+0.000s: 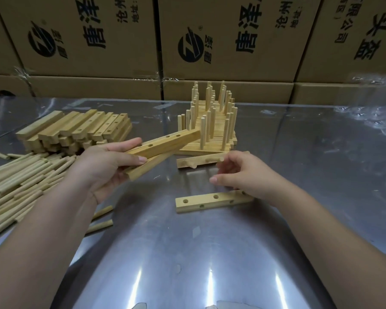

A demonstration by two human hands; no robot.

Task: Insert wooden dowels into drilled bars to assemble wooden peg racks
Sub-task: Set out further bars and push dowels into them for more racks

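My left hand (107, 163) grips two stacked drilled wooden bars (165, 143), lifted off the table and slanting up to the right. My right hand (239, 172) hovers with loosely curled fingers and holds nothing. It hangs between a drilled bar (207, 200) lying flat below it and another bar (196, 162) lying on its side just beyond. A stack of finished peg racks (212, 121) with upright dowels stands at the back centre. Loose dowels (20, 181) lie heaped at the left, and a pile of undrilled-side-up bars (76, 130) sits behind them.
The work surface is a shiny metal table (210, 253). Cardboard boxes (232, 41) form a wall along its far edge. Crumpled clear plastic (370, 103) lies at the far right. Two stray dowels (100, 219) lie near my left forearm.
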